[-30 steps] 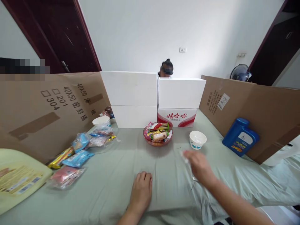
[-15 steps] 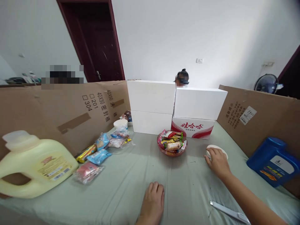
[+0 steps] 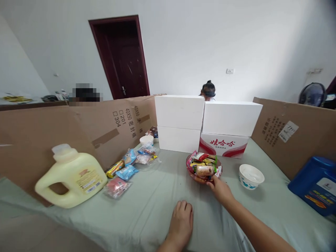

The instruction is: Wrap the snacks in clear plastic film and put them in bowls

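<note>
A reddish see-through bowl (image 3: 195, 177) stands on the cloth in front of the white boxes, heaped with wrapped snacks (image 3: 204, 170). My right hand (image 3: 222, 190) is at the bowl's front right edge, with thumb and fingers closed on the rim. To the right of that hand stands a white paper bowl (image 3: 251, 177) with a blue-green pattern. My left hand (image 3: 181, 218) rests on the cloth at the near edge, palm down, with its fingers curled together; nothing shows in it, though its palm is hidden.
White boxes (image 3: 180, 112) stack behind the bowl. On the left lie several snack packets (image 3: 127, 172) and a pale yellow jug (image 3: 70, 182). A blue bottle (image 3: 315, 185) stands at the right. Cardboard walls (image 3: 283, 129) flank the table, and two people are behind them.
My right hand has left the white paper bowl and moved left to the rim of the snack bowl. My left hand stays on the cloth. The view has turned a little left.
</note>
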Available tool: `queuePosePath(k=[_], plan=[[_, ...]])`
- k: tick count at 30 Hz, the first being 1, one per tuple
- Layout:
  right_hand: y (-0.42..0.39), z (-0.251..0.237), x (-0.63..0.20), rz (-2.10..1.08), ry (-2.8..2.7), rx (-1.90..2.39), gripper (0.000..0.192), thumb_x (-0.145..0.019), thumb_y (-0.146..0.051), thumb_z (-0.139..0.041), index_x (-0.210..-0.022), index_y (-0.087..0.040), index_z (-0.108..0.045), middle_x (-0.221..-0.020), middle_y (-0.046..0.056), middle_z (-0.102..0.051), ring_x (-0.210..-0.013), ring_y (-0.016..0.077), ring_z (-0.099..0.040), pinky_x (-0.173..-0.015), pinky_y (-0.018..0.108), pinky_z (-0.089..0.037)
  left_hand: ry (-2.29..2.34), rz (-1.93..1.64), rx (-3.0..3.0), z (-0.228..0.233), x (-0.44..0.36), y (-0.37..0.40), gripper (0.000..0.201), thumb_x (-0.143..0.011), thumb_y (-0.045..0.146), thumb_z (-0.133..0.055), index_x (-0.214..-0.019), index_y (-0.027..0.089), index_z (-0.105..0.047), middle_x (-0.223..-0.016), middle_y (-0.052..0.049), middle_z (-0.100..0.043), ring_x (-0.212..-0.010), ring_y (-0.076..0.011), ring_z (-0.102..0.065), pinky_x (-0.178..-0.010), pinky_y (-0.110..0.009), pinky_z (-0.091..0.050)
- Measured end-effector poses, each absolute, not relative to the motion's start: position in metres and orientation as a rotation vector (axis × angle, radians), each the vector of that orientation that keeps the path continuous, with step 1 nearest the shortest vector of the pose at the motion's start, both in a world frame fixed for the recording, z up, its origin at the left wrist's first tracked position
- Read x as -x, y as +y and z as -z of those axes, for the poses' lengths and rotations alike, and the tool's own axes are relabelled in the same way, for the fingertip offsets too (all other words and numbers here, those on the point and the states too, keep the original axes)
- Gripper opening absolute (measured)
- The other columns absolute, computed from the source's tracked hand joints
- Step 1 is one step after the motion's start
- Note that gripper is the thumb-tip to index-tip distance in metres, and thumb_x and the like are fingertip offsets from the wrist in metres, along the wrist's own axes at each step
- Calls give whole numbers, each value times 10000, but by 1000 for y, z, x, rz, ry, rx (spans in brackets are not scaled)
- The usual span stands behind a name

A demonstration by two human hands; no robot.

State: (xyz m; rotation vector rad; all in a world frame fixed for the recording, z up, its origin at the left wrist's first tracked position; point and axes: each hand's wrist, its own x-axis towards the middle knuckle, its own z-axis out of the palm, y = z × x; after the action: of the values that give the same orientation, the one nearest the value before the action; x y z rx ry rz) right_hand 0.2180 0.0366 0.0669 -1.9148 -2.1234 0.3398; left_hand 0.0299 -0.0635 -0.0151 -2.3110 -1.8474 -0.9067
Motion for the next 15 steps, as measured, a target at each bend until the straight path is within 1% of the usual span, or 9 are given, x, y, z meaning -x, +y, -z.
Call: queuePosePath(k=[4,8,11,15], plan=[[-34,-61,-253,-343,-2092,1925,143,-926,-334,-458,-954,-239,-561,-943,53,-737,-862,243,-689,-645,289,-412,-1816,892,2339,16,-28,-62,196,-852,60,-461,-790,191,-593,-836,-54,-583,-818,-226,-545,-719,-340,-448],[-90,-55,-292,-321,-1997,2004,124,-926,-329,-452,-952,-257,-549,-885,26,-738,-827,242,-692,-628,287,-400,-1787,874,2382,19,-24,-58,219,-897,120,-421,-792,191,-600,-827,-54,-574,-811,-226,-543,-729,-348,-440],[-108,-54,-323,-255,-1916,2122,171,-941,-368,-423,-958,-255,-550,-890,32,-734,-826,244,-692,-619,283,-388,-1787,848,2413,22,-22,-56,243,-916,171,-401,-785,188,-604,-823,-59,-573,-803,-230,-545,-722,-359,-440],[-96,-56,-363,-189,-1834,2251,222,-955,-386,-383,-965,-237,-547,-900,58,-729,-849,252,-687,-627,285,-383,-1783,862,2435,25,-19,-55,280,-933,221,-371,-772,198,-599,-821,-55,-573,-789,-227,-555,-686,-349,-446]])
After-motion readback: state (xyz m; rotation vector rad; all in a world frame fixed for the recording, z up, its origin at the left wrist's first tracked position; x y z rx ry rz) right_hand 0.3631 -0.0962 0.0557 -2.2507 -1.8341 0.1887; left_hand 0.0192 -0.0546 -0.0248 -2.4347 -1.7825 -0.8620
